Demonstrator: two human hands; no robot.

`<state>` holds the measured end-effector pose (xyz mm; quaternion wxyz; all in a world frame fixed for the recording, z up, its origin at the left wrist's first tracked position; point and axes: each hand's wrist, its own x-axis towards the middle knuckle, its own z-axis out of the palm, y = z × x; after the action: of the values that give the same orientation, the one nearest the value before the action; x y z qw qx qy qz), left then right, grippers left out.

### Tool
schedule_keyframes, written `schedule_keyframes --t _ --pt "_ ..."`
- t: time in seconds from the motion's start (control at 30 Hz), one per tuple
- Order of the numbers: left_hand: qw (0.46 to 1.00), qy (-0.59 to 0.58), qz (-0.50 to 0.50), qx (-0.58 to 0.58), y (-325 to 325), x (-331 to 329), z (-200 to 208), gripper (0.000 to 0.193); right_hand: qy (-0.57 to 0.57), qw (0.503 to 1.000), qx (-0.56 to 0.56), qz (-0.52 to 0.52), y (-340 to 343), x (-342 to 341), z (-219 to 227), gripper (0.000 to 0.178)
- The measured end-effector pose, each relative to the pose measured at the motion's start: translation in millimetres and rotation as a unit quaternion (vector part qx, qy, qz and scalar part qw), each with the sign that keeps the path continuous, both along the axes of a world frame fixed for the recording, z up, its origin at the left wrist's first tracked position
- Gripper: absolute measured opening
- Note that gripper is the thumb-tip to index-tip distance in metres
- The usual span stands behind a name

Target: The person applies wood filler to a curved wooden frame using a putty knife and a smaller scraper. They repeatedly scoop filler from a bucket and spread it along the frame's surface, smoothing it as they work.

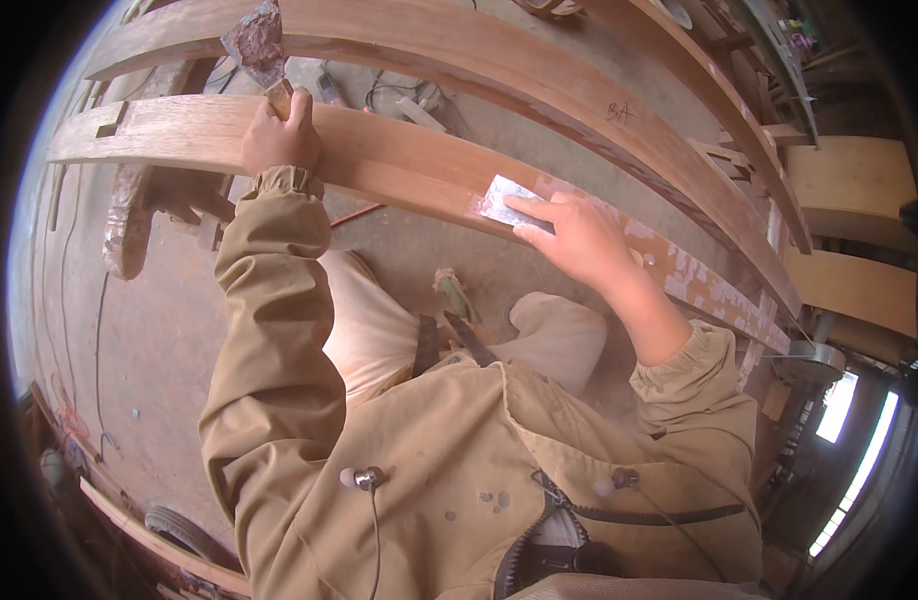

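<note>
Dangling nearest of all, an earphone cord (375, 540) hangs down the jacket (419, 440), and it could trail onto the work if the person leans far forward. Between the pale-trousered legs, a green object (451, 290) sits, its kind hard to make out. Now up to the curved beam (399, 165), running crosswise just beyond the knees, and here's the right hand (574, 240), its grip pinched on a pale scraper (509, 203) laid flat against the wood. Watch that edge: tilt it too steeply and it may gouge the grain; press unevenly and the pinkish filler (669, 262) may end up ridged or leave gaps. Over on the left, the left hand (281, 140) has its grip closed around the handle of a putty knife (254, 48), blade up, loaded with a reddish-brown lump; a careless tip of the wrist might drop that load onto bare wood or floor. Whether this hand also leans on the beam, I can't tell. A small wooden block (110, 118) juts up farther left, a likely obstacle for any long stroke that way. Beyond, a second curved beam (479, 65) runs close alongside, limiting elbow room on the far side, with tools and cables (419, 108) on the floor in the gap. Farther right, a third beam (709, 90) closes things in, and curved panels (849, 180) are stacked past it.
</note>
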<state>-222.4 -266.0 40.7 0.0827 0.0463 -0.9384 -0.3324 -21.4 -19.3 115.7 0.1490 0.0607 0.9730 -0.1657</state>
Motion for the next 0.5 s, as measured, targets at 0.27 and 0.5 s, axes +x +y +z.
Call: schedule_keyframes --t 0.27,0.5 --pt "0.999 -0.023 0.045 0.002 -1.9 -6.8 -6.6 0.047 -0.089 0.986 0.130 0.055 -3.2 -14.3 22.7 0.032" --pt "0.999 -0.004 0.033 0.023 -0.4 -8.7 -9.3 0.051 -0.106 0.982 0.123 0.093 -13.9 -25.2 25.1 0.032"
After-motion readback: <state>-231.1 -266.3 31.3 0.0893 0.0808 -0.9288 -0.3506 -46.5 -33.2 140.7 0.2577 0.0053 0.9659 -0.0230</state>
